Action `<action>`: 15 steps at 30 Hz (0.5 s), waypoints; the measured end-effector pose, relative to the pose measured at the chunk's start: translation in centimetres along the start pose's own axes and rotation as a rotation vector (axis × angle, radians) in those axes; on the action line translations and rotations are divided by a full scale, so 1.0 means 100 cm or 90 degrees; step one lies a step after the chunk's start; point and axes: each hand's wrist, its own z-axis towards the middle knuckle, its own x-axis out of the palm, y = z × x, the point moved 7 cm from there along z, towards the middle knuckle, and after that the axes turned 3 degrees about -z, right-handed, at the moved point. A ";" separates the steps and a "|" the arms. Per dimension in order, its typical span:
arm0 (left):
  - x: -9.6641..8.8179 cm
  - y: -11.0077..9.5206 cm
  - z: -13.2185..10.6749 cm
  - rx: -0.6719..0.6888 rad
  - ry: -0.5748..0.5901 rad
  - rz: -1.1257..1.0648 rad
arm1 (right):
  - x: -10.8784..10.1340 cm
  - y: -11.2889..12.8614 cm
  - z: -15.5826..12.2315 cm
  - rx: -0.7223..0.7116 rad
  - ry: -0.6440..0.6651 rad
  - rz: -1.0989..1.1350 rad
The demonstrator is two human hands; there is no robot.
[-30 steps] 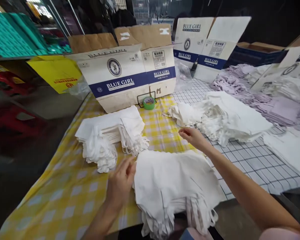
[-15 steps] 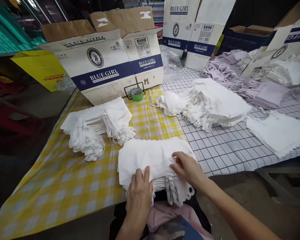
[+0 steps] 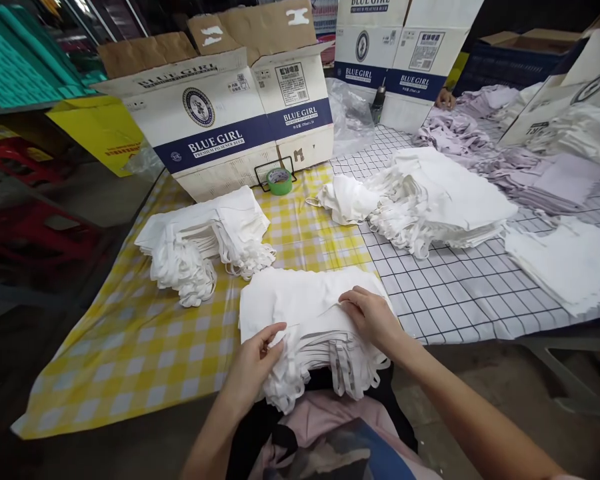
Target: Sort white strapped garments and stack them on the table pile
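Observation:
A stack of white strappy camisoles (image 3: 305,300) lies at the table's front edge, straps hanging down toward my lap. My left hand (image 3: 253,363) is at the stack's near left corner, thumb and fingers closed on the top camisole by its strap. On the right side, my right hand (image 3: 373,320) pinches the top camisole's edge between thumb and fingertips. A second pile of white camisoles (image 3: 215,220) rests farther back on the left, its straps bunched toward me.
A larger white garment pile (image 3: 445,193) and flat white pieces (image 3: 570,257) lie on the grid cloth at right, with lilac garments (image 3: 545,177) behind. Green tape (image 3: 280,183) stands before a beer carton (image 3: 230,127). Another person's hand (image 3: 445,99) shows beyond the cartons.
My left hand has moved from lying flat on the stack to its left corner and closed on the fabric. My right hand has shifted slightly and pinches the edge. The view has tilted a little.

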 end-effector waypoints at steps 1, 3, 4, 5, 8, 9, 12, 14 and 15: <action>-0.004 0.001 0.002 -0.012 0.013 -0.032 | -0.001 0.000 0.002 -0.009 -0.006 0.020; -0.010 0.003 0.010 -0.026 0.021 -0.068 | -0.003 -0.002 0.007 -0.022 -0.014 0.063; -0.013 0.004 0.014 -0.032 0.020 -0.078 | -0.004 -0.003 0.010 -0.023 -0.013 0.083; -0.015 0.005 0.020 -0.035 0.019 -0.088 | -0.004 -0.005 0.013 -0.020 -0.011 0.101; -0.016 0.009 0.038 -0.040 0.024 -0.116 | -0.005 -0.012 0.022 0.011 -0.005 0.130; -0.016 0.010 0.044 -0.043 0.026 -0.118 | -0.005 -0.014 0.025 0.026 -0.004 0.135; -0.015 0.014 0.056 -0.055 0.036 -0.106 | -0.004 -0.020 0.034 0.059 0.012 0.138; -0.015 0.015 0.059 -0.060 0.043 -0.100 | -0.002 -0.023 0.038 0.067 0.021 0.129; -0.015 0.015 0.060 -0.060 0.045 -0.099 | -0.001 -0.024 0.039 0.068 0.023 0.123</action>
